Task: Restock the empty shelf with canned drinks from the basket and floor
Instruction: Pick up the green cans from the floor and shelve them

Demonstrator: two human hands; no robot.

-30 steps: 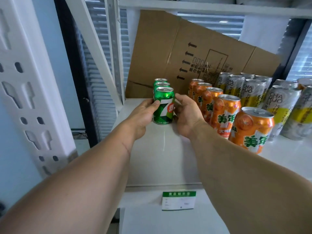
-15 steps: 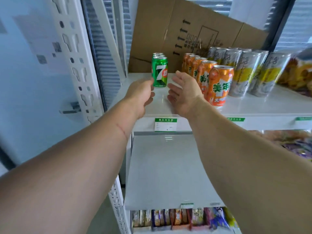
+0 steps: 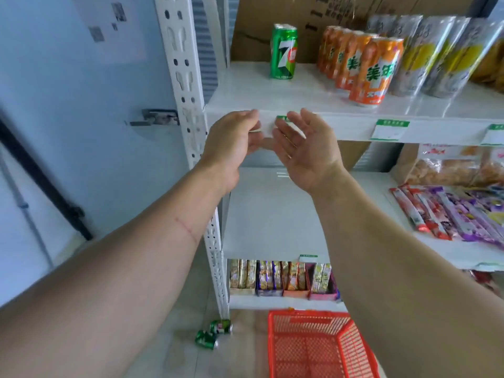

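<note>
Both hands free, left hand (image 3: 234,137) and right hand (image 3: 305,148) open at the shelf (image 3: 245,88) edge, green row (image 3: 283,51) standing above, so next I'd crouch for the two floor cans (image 3: 214,334) beside the seemingly empty basket (image 3: 313,347), gripping each round its middle.

From my feed, the green can (image 3: 283,51) at the front of its row hides whatever stands behind it, so I can't count that row. The silver cans (image 3: 425,55) are smeared by motion; I can't read their print. My right hand (image 3: 305,148) covers most of one shelf label (image 3: 282,119). The red basket (image 3: 313,347) is cut off by the bottom edge. The two cans on the floor (image 3: 214,334) are too blurred to read.
</note>
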